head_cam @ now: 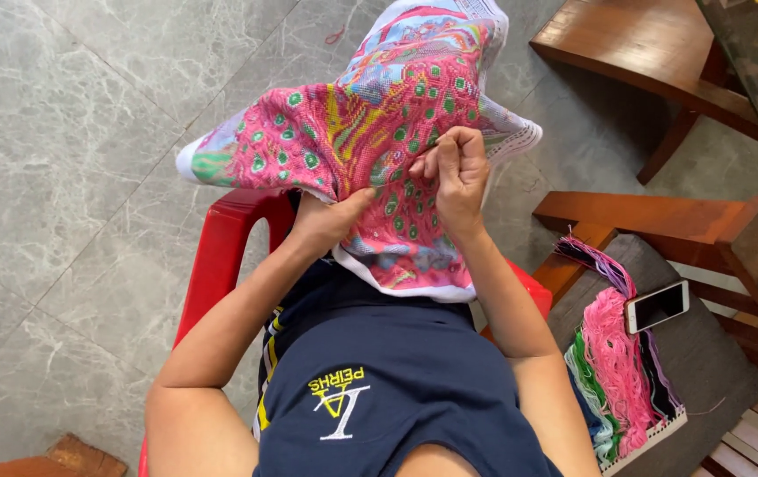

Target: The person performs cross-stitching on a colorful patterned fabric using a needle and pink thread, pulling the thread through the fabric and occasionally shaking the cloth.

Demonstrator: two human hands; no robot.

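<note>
A large cross-stitch cloth [370,115] with a pink, green-spotted peacock pattern lies draped over my lap and knees. My left hand [330,216] is tucked under the cloth's near fold, gripping it from below. My right hand [458,168] rests on top of the cloth with fingers pinched together at the stitched area; whatever it pinches is too small to see. I sit on a red plastic chair [224,256].
A wooden chair [705,221] at my right holds a dark cushion [714,353] with bundles of pink, green and purple thread [617,362] and a white phone [657,306]. Another wooden seat [635,44] stands at the top right. Grey marble floor [70,177] spreads to the left.
</note>
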